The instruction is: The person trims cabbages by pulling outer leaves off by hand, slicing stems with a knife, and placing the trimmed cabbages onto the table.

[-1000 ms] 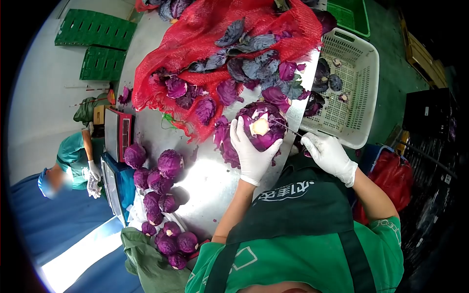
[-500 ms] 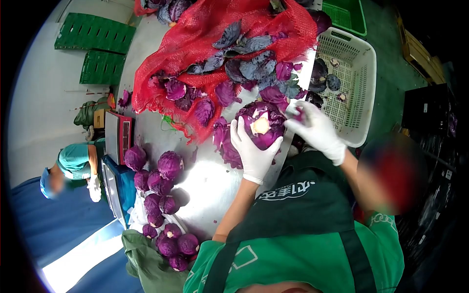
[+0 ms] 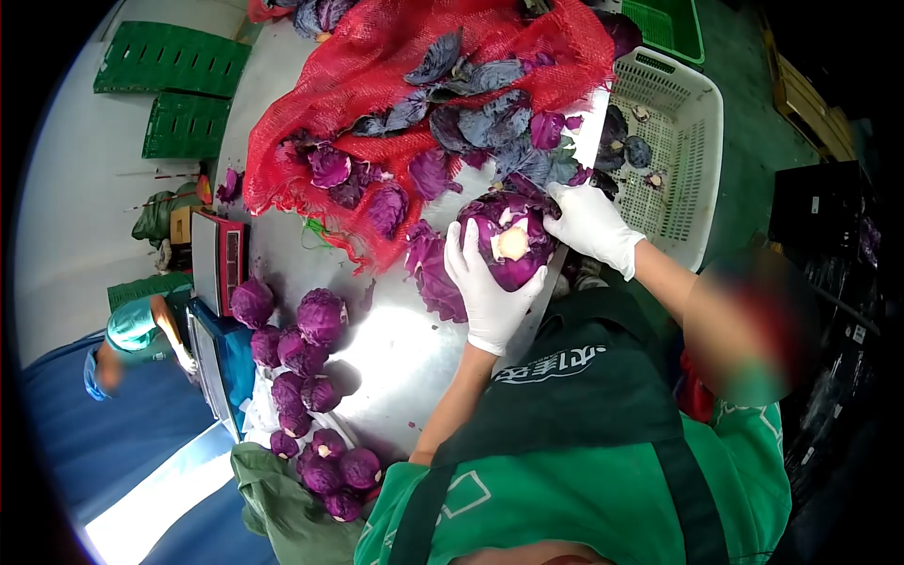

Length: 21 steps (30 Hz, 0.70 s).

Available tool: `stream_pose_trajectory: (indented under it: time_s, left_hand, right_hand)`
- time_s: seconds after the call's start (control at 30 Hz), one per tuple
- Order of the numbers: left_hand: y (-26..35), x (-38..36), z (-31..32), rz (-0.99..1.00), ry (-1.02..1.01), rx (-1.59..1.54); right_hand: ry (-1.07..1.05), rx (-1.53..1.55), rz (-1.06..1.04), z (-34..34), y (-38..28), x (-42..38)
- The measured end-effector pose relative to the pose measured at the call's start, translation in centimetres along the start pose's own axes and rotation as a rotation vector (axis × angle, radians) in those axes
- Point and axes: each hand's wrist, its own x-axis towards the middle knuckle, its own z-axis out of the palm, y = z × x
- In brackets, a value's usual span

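A red cabbage [image 3: 490, 215] sits with its pale cut stem facing up at the table's edge. My left hand [image 3: 492, 299], in a white glove, cups it from the near left side, thumb and fingers spread around it. At the cabbage's upper right edge, my gloved right hand [image 3: 595, 231] has its fingers curled against an outer leaf; the fingertips are partly hidden. Loose purple leaves [image 3: 438, 282] lie just left of the cabbage. Beyond it are dark outer leaves [image 3: 485, 122] on a red mesh bag [image 3: 311, 113].
Several smaller red cabbages [image 3: 322, 315] are grouped on the left of the metal table [image 3: 395, 395]. A white perforated crate [image 3: 692, 179] with trimmings stands at right, a green crate [image 3: 664, 28] behind it. Near a red-framed box [image 3: 233, 264], a co-worker [image 3: 137, 325] bends forward.
My right hand has moved in to the cabbage's edge, and the purple leaf piece near its fingers no longer shows. My left hand keeps its hold. The co-worker has bent lower.
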Motion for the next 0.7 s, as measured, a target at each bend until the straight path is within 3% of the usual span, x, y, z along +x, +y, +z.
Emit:
stream_pose_trajectory:
  time_s: [0.07, 0.2, 0.3, 0.33, 0.5, 0.53, 0.57, 0.63, 0.7]
  left_hand:
    - [0.0, 0.4, 0.2, -0.009, 0.016, -0.015]
    - [-0.4, 0.6, -0.1, 0.008, 0.02, 0.005]
    - [-2.2, -0.9, -0.9, 0.064, 0.005, -0.081]
    - [-3.1, -1.1, -0.9, 0.078, 0.052, -0.103]
    - [-4.6, 0.8, 0.3, -0.256, 0.173, -0.614]
    - [-5.5, 1.4, 1.2, -0.272, 0.214, -0.642]
    - [-6.4, 1.7, 2.2, -0.262, 0.242, -0.635]
    - [-7.3, 2.2, 3.4, -0.234, 0.263, -0.623]
    - [-6.8, 1.8, 3.2, -0.35, 0.234, -0.921]
  right_hand:
    - [0.114, 0.044, -0.112, 1.5, 1.8, 0.7]
    - [0.193, 0.293, -0.039, 2.1, 3.7, 1.7]
    - [0.266, 0.211, 0.037, 4.4, 7.0, 3.1]
    - [0.271, 0.371, 0.021, 4.6, 6.7, 3.5]
    - [0.265, 0.341, -0.044, 0.7, 2.9, 5.4]
    - [0.311, 0.272, -0.101, -0.3, 2.4, 6.1]
    - [0.255, 0.264, -0.027, -1.4, 1.7, 6.4]
    - [0.334, 0.107, 0.012, -1.3, 3.5, 8.2]
    - [0.355, 0.073, 0.079, -0.6, 6.8, 8.8]
